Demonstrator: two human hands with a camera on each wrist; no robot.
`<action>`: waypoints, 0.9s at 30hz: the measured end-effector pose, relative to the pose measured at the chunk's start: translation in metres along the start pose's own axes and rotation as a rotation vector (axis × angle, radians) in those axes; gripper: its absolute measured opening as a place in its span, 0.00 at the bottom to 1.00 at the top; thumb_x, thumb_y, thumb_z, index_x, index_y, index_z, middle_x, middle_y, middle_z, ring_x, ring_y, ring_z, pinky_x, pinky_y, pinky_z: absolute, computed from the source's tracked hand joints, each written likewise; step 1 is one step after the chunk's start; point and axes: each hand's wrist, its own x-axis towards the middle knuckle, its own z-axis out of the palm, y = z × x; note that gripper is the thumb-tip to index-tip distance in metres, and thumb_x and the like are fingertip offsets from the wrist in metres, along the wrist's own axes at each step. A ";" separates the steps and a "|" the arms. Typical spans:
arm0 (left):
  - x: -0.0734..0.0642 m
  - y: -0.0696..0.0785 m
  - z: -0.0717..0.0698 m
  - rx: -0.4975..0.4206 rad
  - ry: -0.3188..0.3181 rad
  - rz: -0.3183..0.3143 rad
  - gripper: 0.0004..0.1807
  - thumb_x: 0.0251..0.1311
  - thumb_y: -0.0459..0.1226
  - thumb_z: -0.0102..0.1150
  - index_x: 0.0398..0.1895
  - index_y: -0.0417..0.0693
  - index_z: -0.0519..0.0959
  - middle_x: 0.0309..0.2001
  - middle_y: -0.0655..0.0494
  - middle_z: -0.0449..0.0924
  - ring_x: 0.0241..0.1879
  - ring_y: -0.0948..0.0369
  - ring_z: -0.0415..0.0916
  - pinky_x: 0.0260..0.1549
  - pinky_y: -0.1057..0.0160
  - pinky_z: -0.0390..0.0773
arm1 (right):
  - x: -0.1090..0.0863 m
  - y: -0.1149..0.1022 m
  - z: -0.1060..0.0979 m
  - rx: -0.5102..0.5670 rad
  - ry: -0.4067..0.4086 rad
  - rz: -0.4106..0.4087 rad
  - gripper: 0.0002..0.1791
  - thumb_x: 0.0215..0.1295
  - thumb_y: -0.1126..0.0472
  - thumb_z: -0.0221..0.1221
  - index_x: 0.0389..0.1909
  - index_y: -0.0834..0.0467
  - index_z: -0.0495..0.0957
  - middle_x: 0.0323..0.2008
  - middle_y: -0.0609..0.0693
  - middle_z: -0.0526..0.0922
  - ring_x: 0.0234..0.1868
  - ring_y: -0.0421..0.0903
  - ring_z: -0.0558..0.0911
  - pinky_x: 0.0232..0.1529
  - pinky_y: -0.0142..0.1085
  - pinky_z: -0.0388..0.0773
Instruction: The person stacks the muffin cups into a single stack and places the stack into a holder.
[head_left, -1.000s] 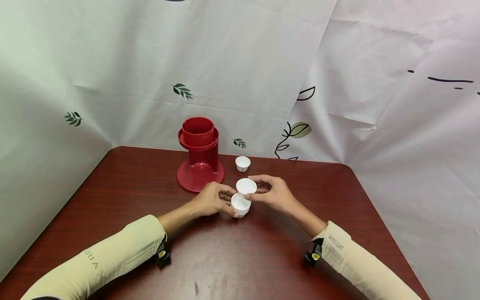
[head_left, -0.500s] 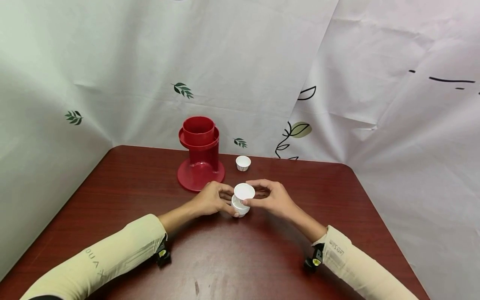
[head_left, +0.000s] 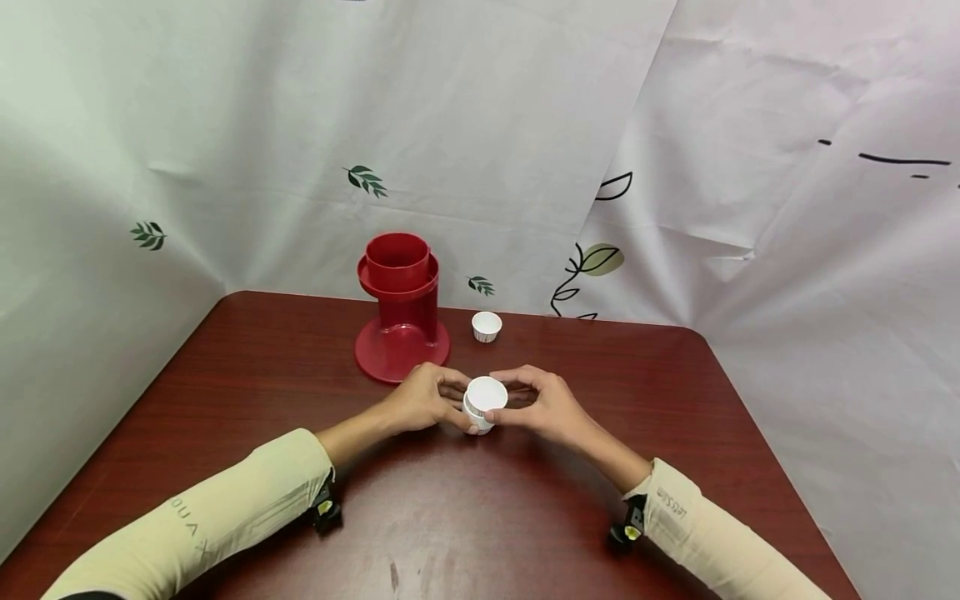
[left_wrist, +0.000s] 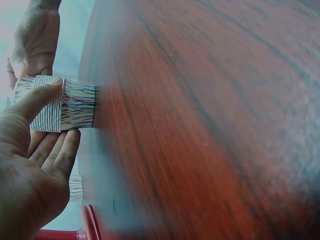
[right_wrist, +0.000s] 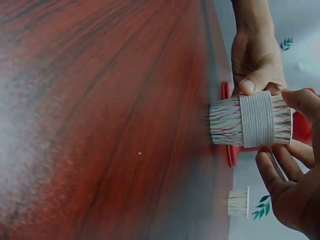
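A stack of white paper baking cups (right_wrist: 227, 122) with thin coloured streaks stands upright on the table, several ribbed rims showing. My left hand (head_left: 420, 402) holds this stack from the left, its thumb over the rims. Another white cup (head_left: 487, 392) sits nested in the top of the stack, its upper wall standing above the rims. My right hand (head_left: 551, 406) grips that upper cup between thumb and fingers from the right. The cup's bottom is hidden inside the stack.
A single white cup (head_left: 487, 327) stands behind the hands near the table's far edge. Left of it rises a red stand (head_left: 408, 317) with a round base and a tubular top. A white patterned cloth (head_left: 480, 150) hangs behind the brown table (head_left: 480, 517).
My right hand has lowered the upper cup and moved it slightly left, into the stack. My left hand has stayed around the stack.
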 end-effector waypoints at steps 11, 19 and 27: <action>0.001 -0.002 0.000 -0.008 -0.005 0.011 0.31 0.48 0.29 0.89 0.58 0.34 0.90 0.52 0.42 0.95 0.53 0.50 0.96 0.55 0.58 0.95 | -0.001 0.009 0.006 0.021 0.005 -0.013 0.33 0.60 0.66 0.83 0.67 0.64 0.86 0.59 0.60 0.90 0.55 0.50 0.94 0.58 0.34 0.93; 0.001 -0.001 0.000 -0.006 -0.013 0.014 0.31 0.49 0.29 0.89 0.59 0.35 0.90 0.53 0.42 0.95 0.53 0.49 0.95 0.55 0.58 0.95 | -0.004 0.011 0.005 0.060 0.017 0.006 0.24 0.66 0.67 0.78 0.62 0.66 0.88 0.59 0.63 0.92 0.54 0.54 0.96 0.54 0.35 0.94; 0.000 -0.001 -0.001 -0.004 -0.022 0.027 0.30 0.50 0.30 0.89 0.60 0.37 0.90 0.55 0.43 0.95 0.53 0.51 0.96 0.56 0.57 0.95 | -0.002 0.012 0.005 0.106 0.023 -0.010 0.22 0.62 0.71 0.79 0.58 0.70 0.90 0.59 0.67 0.92 0.56 0.64 0.94 0.55 0.35 0.94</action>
